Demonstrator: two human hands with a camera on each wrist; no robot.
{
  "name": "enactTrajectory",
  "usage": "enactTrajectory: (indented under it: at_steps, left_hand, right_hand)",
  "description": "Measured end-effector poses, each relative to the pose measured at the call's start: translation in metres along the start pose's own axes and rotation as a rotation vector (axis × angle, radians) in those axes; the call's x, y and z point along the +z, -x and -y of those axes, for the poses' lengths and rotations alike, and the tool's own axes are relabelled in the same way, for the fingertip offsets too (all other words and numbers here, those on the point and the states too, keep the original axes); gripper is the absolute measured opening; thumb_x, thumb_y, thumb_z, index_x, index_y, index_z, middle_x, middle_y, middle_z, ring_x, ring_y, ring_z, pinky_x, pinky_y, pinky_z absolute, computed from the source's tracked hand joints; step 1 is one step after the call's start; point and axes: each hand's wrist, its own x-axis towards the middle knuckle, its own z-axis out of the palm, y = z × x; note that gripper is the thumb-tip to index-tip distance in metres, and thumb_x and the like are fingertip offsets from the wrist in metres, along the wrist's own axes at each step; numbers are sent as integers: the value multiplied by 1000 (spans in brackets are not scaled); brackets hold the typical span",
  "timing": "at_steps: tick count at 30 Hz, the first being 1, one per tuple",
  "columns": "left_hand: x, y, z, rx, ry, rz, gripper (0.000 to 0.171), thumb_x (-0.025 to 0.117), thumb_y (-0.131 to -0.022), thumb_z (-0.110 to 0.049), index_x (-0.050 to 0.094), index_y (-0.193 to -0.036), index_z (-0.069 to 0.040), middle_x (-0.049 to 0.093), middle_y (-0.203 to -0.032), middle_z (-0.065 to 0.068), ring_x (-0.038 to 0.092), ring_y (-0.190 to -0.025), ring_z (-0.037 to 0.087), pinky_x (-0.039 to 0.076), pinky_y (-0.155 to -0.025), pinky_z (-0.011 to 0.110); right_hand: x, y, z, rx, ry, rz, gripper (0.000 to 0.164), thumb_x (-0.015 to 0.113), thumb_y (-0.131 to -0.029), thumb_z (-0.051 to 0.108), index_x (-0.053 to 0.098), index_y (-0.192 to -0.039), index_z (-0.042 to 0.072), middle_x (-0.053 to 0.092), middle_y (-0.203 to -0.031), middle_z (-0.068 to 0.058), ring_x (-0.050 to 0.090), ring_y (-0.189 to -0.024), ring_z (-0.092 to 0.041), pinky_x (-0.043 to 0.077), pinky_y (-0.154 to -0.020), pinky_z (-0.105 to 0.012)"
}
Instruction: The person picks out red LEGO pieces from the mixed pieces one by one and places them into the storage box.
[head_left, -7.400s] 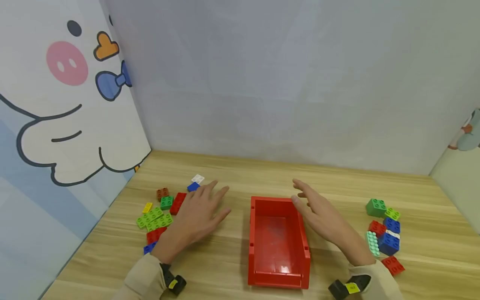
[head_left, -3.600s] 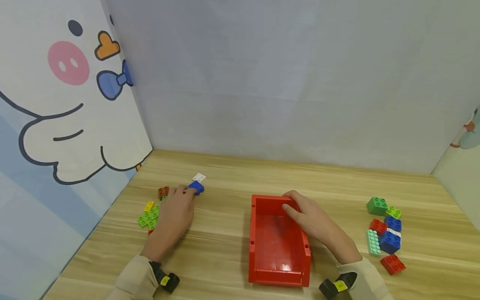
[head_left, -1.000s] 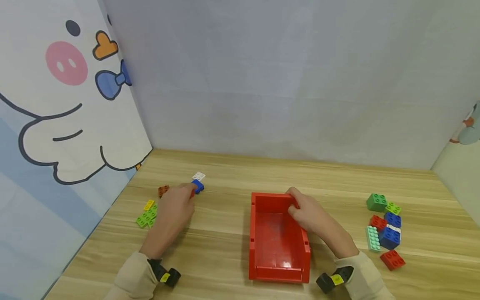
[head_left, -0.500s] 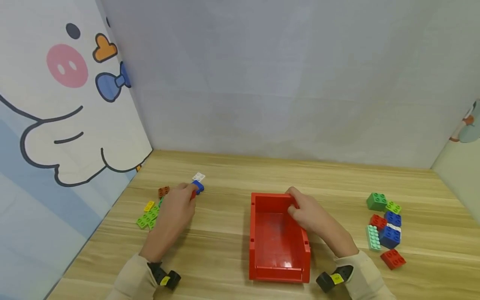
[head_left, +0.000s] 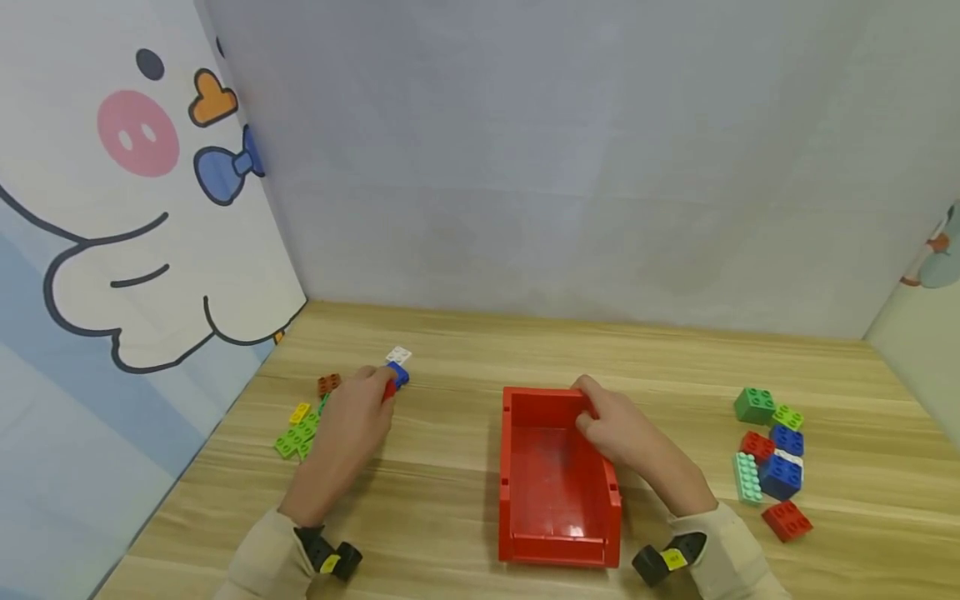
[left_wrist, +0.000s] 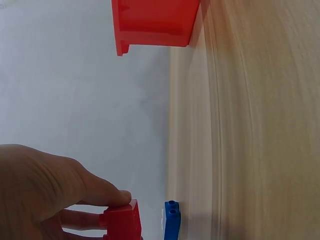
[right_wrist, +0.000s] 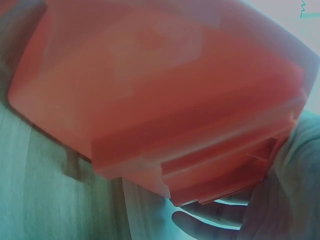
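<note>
My left hand [head_left: 351, 421] pinches a red toy brick [left_wrist: 122, 222] between thumb and fingers, close beside a blue brick [head_left: 400, 377] and a white one [head_left: 399, 355]. In the head view only an end of the red brick shows past my fingers. Under and around that hand lie lime green bricks [head_left: 297, 437], a small yellow brick [head_left: 300, 413] and a brown brick [head_left: 328, 384], some partly covered. My right hand [head_left: 633, 442] grips the far right corner of a red bin [head_left: 505, 483], thumb inside the wall. No bricks lie in the bin.
More bricks sit on the right of the wooden table [head_left: 450, 500]: a green one [head_left: 754, 406], a mint one [head_left: 747, 477], a large blue one [head_left: 781, 477] and a separate red one [head_left: 787, 521]. A pale cloth backdrop [head_left: 562, 167] stands behind the table.
Both hands hovered with fingers spread at first. Since then my left hand has reached the left bricks and taken a red brick, and my right has gripped the bin. The last second shows hardly any movement.
</note>
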Motion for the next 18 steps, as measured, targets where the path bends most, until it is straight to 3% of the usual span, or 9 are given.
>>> enactTrajectory:
  at_steps: [18]
  left_hand:
    - [-12, 3, -23, 39, 31, -42, 24, 63, -85, -4, 62, -109, -4, 61, -102, 11, 59, -76, 23, 54, -65, 39]
  right_hand:
    - [1, 0, 0, 13, -17, -6, 22, 48, -85, 3, 49, -104, 13, 60, -90, -4, 54, -73, -18, 53, -66, -35]
